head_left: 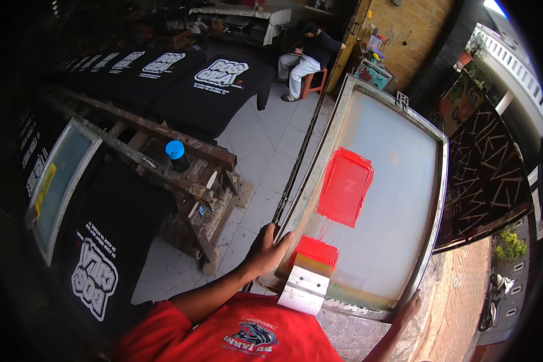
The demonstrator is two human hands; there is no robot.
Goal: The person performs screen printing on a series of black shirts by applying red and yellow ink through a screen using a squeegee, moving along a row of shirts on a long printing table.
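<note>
A large screen printing frame (441, 181) with pale mesh tilts in front of me, held between both hands. My left hand (270, 250) is closed around its left edge near the lower corner. At the lower right corner my right hand (409, 309) grips the frame, its fingers partly hidden. A rectangular patch of red ink (346, 186) lies on the mesh. More red ink lies lower down, against a squeegee (304, 291) with a white handle. The squeegee leans over the frame's near edge, close to my red shirt, and neither hand touches it.
Black printed T-shirts (205, 90) lie in a row at the far left. A wooden and metal rack (163, 145) bears a blue-lidded jar (175, 150). A smaller screen (66, 181) leans at the left. Another person (312, 57) sits on a red stool (315, 84).
</note>
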